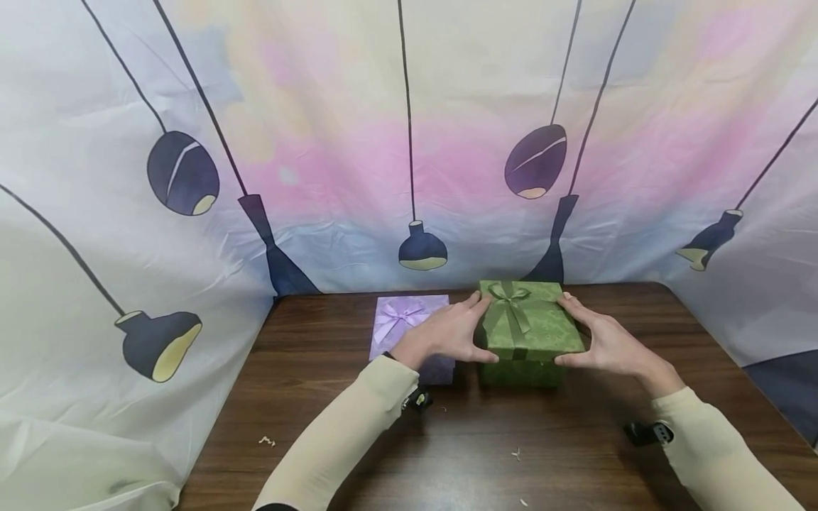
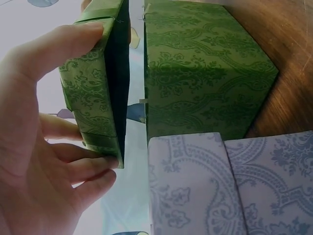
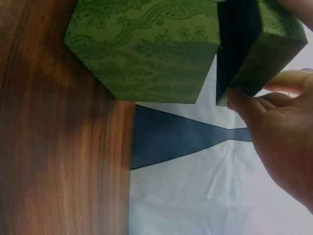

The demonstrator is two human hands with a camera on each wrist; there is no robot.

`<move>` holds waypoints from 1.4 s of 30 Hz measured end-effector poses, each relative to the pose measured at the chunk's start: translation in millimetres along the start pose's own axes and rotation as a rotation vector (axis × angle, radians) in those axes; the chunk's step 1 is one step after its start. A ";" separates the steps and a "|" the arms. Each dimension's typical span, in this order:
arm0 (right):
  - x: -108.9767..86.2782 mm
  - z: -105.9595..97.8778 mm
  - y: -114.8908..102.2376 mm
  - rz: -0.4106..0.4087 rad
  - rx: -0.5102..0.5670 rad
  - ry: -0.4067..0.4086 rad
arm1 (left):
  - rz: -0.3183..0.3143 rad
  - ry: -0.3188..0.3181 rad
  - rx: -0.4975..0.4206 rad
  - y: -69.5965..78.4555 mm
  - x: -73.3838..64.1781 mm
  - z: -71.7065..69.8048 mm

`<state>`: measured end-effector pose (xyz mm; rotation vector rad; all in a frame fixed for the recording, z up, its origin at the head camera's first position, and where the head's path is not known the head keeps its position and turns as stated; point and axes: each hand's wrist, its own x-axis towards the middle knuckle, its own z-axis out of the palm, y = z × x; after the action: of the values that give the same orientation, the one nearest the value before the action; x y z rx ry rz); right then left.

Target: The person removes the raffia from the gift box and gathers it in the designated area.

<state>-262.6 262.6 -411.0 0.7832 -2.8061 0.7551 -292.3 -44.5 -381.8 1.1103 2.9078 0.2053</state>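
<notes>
Both hands hold the green gift box lid, which has a green ribbon bow on top. My left hand grips its left side and my right hand grips its right side, thumbs toward the near edge. Below it, the patterned green box base stands on the table. Both wrist views show a gap between lid and base, with the lid tilted and its dark inside partly visible. A lilac gift box with a bow stands just left, partly behind my left hand.
The brown wooden table carries small pale scraps at the left and near the front. A cloth backdrop printed with hanging lamps rises directly behind the table's far edge.
</notes>
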 end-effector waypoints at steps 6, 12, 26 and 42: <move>-3.4 -1.9 -2.5 -0.020 0.006 0.022 | 0.000 0.006 -0.050 0.3 -5.1 0.4; -10.0 -3.3 -2.3 -0.033 0.031 0.024 | 0.008 0.021 -0.070 3.2 -10.8 1.1; -36.3 -8.7 -7.9 -0.112 0.117 0.086 | 0.041 0.065 -0.030 20.3 -27.2 5.3; -50.8 -9.8 -4.2 -0.167 0.286 0.059 | 0.032 0.048 -0.032 32.3 -40.0 6.4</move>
<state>-217.0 287.2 -413.5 1.0058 -2.5720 1.1432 -240.6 -46.5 -384.9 1.1645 2.9183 0.2823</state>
